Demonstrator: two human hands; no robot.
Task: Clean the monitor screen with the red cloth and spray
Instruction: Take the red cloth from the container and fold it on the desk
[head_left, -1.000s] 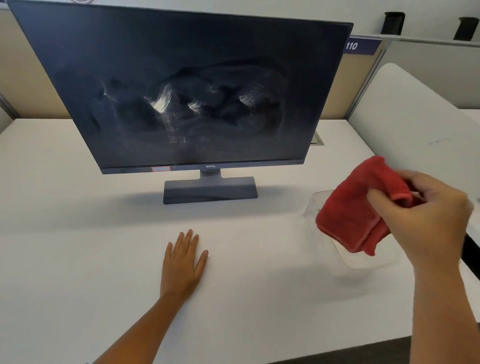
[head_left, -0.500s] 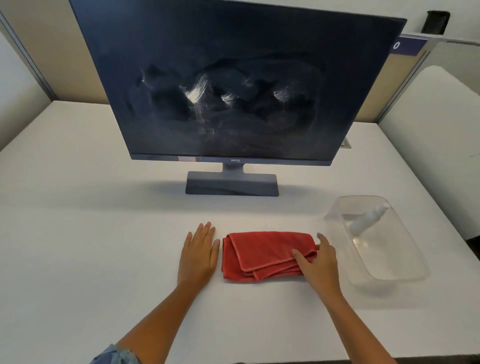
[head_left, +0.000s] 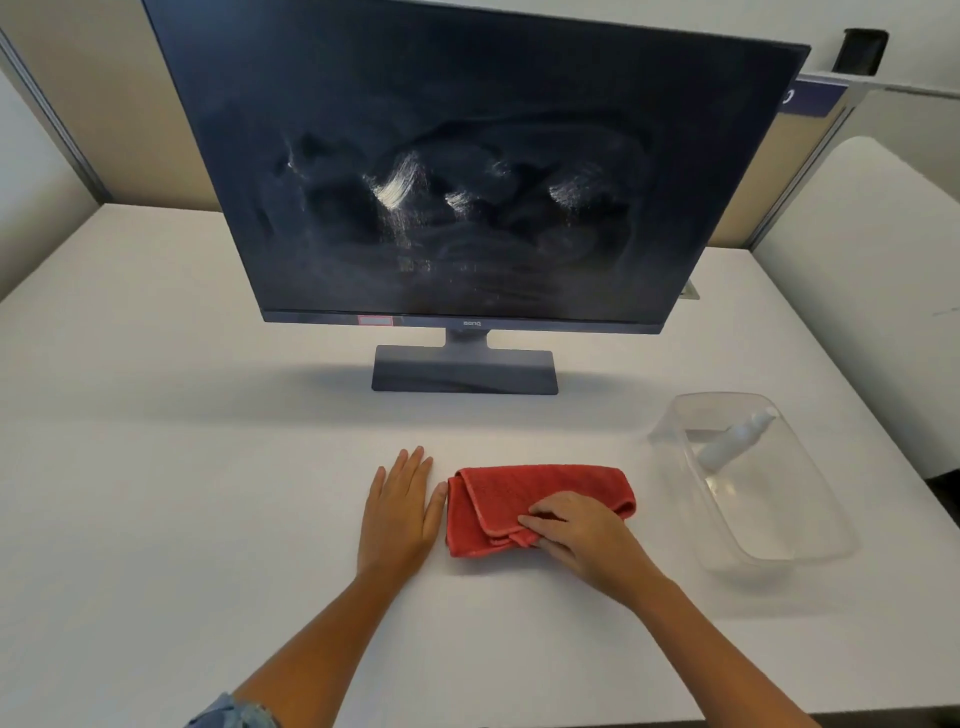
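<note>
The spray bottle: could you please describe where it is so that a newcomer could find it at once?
Start at the monitor on the white desk, then look to the right of its base for the clear plastic tub. The spray bottle lies tilted inside the tub at its far end. It is small and whitish, unlike the red cloth flat on the desk.

bright even overhead light, soft shadow under the monitor (head_left: 467, 171), white smears glinting on it, wide-angle bowing at edges

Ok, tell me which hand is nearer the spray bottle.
Right. The right hand rests on the red cloth, beside the clear tub holding the spray bottle; the left hand lies flat beyond the cloth.
</note>
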